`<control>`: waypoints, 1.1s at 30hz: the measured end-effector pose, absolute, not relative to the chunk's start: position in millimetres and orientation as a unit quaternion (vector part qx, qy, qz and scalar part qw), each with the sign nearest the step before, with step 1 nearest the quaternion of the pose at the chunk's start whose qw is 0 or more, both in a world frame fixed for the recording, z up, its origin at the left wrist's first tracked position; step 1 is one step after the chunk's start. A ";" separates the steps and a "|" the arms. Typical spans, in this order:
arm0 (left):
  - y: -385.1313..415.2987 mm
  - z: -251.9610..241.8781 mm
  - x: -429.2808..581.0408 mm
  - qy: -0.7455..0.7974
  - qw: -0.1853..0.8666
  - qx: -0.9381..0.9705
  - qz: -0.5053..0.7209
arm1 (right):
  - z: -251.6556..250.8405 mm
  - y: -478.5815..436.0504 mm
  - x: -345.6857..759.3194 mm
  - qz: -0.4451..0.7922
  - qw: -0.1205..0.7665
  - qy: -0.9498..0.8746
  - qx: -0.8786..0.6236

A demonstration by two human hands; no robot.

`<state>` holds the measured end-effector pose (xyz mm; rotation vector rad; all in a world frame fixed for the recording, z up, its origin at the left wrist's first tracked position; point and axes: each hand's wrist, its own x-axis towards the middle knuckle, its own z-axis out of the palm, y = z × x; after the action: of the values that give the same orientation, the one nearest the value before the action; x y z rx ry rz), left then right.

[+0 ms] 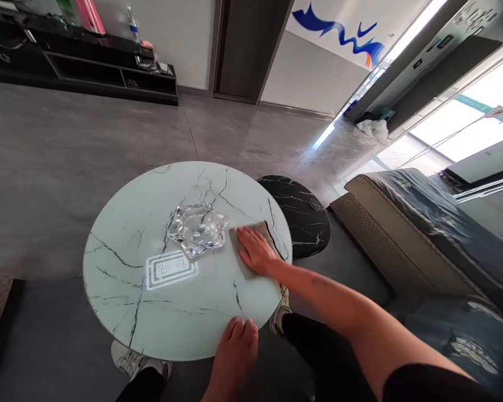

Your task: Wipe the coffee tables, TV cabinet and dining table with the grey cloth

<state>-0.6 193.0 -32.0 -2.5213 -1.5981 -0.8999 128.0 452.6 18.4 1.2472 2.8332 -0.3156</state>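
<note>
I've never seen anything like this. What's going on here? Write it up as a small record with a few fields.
left hand: fingertips resting on the near edge of the table
right hand: flat on a grey-brown cloth
table: round, pale marble-look top with dark veins
on the table: star-shaped glass ashtray beside the cloth; white printed mark
beyond the table: round black marble-look top

The right arm [322, 293] stretches forward and across toward the left, its wrist nearly straight and the right hand [256, 251] lying flat, palm down, with the fingers close together, while the left hand [235, 349] stays lower and nearer the body, its fingers slightly curled and pointing forward.
</note>
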 end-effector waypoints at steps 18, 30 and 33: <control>192.6 -48.4 15.2 -0.563 0.042 -0.747 -0.350 | 0.9 781.1 30.1 -0.081 -0.079 0.803 0.585; 199.2 -12.2 -16.1 -0.493 -0.096 -0.839 -0.210 | 2.9 418.9 183.7 -0.044 0.018 0.807 0.589; 198.9 -9.1 -12.8 -0.502 -0.062 -0.838 -0.203 | 0.8 346.4 138.1 -0.084 0.020 0.861 0.501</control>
<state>-12.8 198.9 -9.1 -2.7425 -1.6422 -0.6653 138.1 346.4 0.8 1.5552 2.6711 -0.2606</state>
